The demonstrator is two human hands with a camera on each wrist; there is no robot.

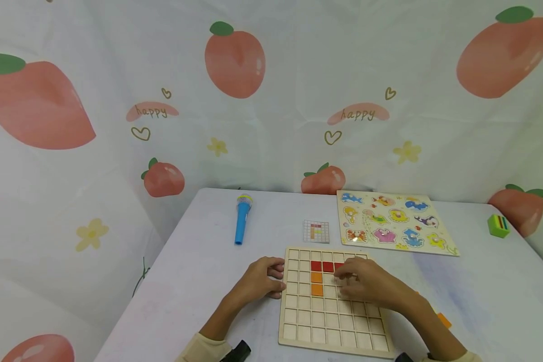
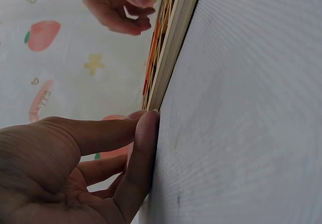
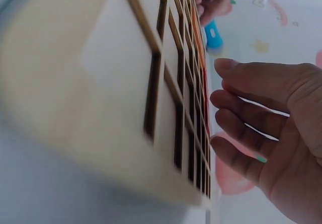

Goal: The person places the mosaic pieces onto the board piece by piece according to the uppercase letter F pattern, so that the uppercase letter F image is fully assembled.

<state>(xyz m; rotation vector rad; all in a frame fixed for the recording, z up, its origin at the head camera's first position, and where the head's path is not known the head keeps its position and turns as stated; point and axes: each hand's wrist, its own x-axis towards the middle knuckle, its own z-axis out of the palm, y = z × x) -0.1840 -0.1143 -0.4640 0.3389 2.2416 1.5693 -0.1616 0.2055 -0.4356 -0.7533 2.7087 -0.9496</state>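
A square wooden grid board (image 1: pixel 305 319) lies on the table in front of me. Three red tiles (image 1: pixel 328 267) sit in a row in its upper part, the rightmost partly covered by my right fingers. Two orange tiles (image 1: pixel 317 284) run down below the leftmost red one. At the board's left edge, my left hand (image 1: pixel 259 279) holds the rim with its thumb and fingertips, as the left wrist view shows (image 2: pixel 115 153). Over the upper right cells hovers my right hand (image 1: pixel 371 281), fingers loosely bent, with no tile visible between them in the right wrist view.
A small printed pattern card (image 1: pixel 316 232) lies behind the board. To its right is a sea-animal peg puzzle (image 1: pixel 391 221), to its left a blue toy microphone (image 1: pixel 242 221). A green striped block (image 1: pixel 498 226) stands far right. Loose orange pieces (image 1: pixel 444 320) lie beside my right forearm.
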